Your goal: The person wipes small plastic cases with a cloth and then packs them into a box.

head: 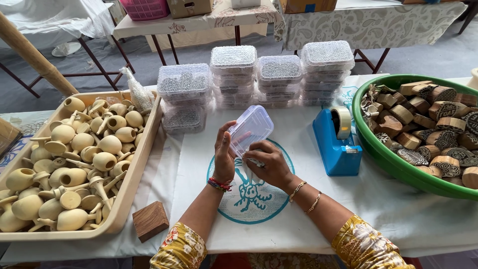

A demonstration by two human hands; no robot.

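Hands: left hand [223,155] and right hand [269,164] grip clear box [251,128] | mid-cloth, tape dispenser [337,142] near

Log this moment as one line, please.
left hand: grips clear plastic box | right hand: at box's lower edge | blue tape dispenser: right of hands | table: white cloth

Craft workshop: tray of wooden tops [74,164], carved blocks [428,129], stacked boxes [279,74].

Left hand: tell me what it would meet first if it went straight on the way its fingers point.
The left hand points up and away across the table, already holding the clear plastic box. Beyond that, the stacks of lidded containers look first in line, though depth is hard to judge.
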